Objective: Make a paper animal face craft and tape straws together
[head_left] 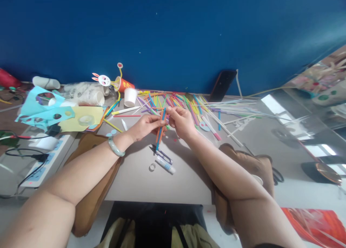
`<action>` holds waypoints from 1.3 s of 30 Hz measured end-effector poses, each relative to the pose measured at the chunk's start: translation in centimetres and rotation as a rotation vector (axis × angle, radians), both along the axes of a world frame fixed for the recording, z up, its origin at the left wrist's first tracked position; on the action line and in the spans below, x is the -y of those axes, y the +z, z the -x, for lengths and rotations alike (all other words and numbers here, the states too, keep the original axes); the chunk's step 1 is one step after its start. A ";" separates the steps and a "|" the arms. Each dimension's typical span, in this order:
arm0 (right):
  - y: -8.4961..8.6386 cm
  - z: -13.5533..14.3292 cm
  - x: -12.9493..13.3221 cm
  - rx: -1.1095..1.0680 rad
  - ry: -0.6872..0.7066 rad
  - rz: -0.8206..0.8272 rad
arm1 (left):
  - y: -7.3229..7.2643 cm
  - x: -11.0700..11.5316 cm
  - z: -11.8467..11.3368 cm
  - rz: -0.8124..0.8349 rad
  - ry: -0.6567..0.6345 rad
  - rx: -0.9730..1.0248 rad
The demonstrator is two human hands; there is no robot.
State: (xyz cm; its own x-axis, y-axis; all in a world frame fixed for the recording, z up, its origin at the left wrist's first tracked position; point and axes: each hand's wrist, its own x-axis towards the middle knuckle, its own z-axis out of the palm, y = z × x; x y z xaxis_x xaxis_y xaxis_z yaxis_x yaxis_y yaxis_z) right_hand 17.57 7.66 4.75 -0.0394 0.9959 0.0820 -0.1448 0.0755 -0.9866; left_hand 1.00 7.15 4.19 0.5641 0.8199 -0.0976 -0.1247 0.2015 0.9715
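Over the middle of the table, blue and orange craft sticks [162,117] are held upright and slightly tilted between my two hands. My left hand [144,127] pinches them at mid-length, thumb across the front. At their upper end, my right hand [181,122] has its fingers closed on them. Just below the sticks' lower tip lie thread snips [165,157] with dark blades. A clear tube of glue [165,166] rests beside the snips, and a small roll of clear tape [152,167] sits to its left.
Many coloured sticks and straws [189,106] spread along the blue wall. White paper cups [131,97], a rabbit cutout [104,80] and cut blue paper [40,107] stand or lie left. A phone [223,85] leans at the back; a power strip [44,161] lies far left.
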 end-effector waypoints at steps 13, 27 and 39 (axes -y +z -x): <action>0.1 -0.4 -0.4 -0.055 0.051 0.025 | -0.2 -0.2 0.1 0.032 -0.020 -0.029; 0.3 -0.5 -0.5 -0.055 0.044 0.034 | -0.3 -0.2 0.1 0.029 0.015 -0.027; 0.2 -0.4 -0.1 0.036 0.137 0.023 | -0.3 -0.8 0.4 0.027 0.087 -0.021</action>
State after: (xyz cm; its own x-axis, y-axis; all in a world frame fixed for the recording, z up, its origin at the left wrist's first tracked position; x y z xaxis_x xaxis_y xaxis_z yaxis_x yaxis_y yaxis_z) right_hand 17.98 7.75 4.94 -0.1781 0.9824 0.0557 -0.1164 0.0352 -0.9926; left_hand 0.58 7.96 3.88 0.4885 0.8627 -0.1311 -0.1226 0.2167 0.9685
